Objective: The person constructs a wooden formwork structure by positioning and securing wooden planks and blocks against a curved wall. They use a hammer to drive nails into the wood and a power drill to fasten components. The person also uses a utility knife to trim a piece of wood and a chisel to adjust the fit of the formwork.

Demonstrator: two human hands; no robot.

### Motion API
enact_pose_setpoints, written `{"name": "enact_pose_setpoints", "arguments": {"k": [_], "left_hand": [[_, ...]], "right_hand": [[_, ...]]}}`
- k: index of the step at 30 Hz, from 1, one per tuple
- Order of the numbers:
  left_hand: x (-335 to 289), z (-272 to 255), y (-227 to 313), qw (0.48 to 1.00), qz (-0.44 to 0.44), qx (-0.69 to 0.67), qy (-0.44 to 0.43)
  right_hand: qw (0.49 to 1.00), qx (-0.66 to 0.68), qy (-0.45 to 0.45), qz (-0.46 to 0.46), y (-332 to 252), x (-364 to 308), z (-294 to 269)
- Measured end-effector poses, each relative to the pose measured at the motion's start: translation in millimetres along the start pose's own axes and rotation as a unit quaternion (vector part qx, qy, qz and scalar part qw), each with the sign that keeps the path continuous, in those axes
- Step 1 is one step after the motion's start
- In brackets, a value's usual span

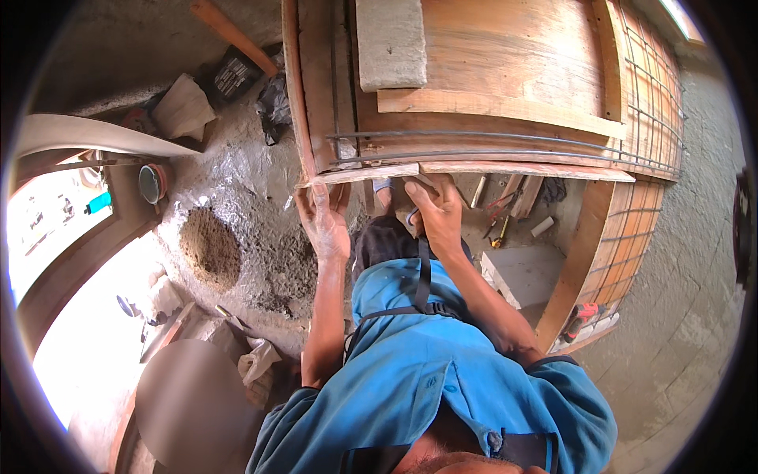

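My left hand, dusted pale, is at the left corner of a wooden formwork frame, palm up and fingers against the edge of a short wooden board. Some of its fingertips pass out of sight under that edge. My right hand grips near the board's other end, thumb apart from the curled fingers, where it meets a longer wooden board. Just behind the boards, thin steel bars run along the frame.
A concrete block lies on the plywood. Steel mesh covers the frame's right side. Below it rests a red power tool. On the floor are a tape measure, a heap of mortar and a bucket.
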State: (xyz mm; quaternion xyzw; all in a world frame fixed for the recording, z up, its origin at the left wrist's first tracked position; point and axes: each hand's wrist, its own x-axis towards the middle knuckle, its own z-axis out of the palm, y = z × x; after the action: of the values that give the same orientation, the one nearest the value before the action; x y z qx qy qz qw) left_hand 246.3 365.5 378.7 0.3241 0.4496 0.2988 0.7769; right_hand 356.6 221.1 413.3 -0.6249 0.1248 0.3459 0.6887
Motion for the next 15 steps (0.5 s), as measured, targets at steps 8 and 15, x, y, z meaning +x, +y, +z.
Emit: {"name": "enact_pose_setpoints", "arguments": {"k": [8,15], "left_hand": [[-2.2,8.2,4.6,1.000,-0.023,-0.007,0.009],[-6.4,14.6,1.8,0.995,-0.051,-0.070,0.044]], "right_hand": [[0.980,0.185,-0.015,0.064,1.7,4.2,6.9],[0.973,0.212,-0.026,0.087,-4.5,6.8,11.1]]}}
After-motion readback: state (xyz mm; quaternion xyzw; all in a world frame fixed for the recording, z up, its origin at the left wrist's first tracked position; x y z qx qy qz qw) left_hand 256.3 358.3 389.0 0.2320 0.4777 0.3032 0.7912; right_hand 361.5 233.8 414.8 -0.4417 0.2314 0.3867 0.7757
